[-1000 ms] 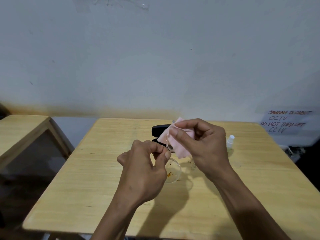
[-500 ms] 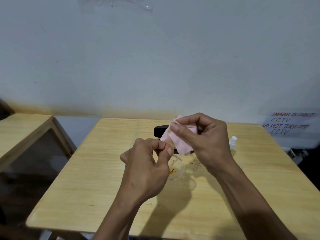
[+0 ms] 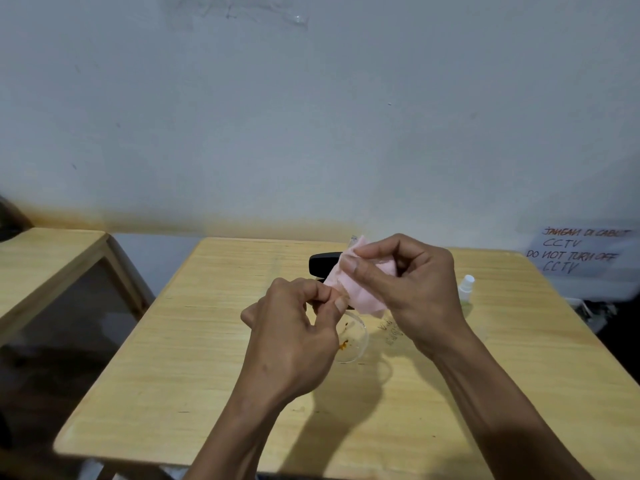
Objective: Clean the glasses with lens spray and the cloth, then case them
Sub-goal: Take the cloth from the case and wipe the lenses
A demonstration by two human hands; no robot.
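The glasses are clear and thin-rimmed, held up over the worktop; the lens in view carries orange-brown smears. A pink cloth is folded over their other lens, at 12 o'clock from it. A black case lies behind, at 11 o'clock from the cloth. A small white-capped spray bottle stands upright at 3 o'clock.

The cloth and right hand hide one lens of the glasses and most of the black case. The left hand covers the frame's near side. The spray bottle is half hidden behind the right wrist. The desk is cut off at the bottom edge.
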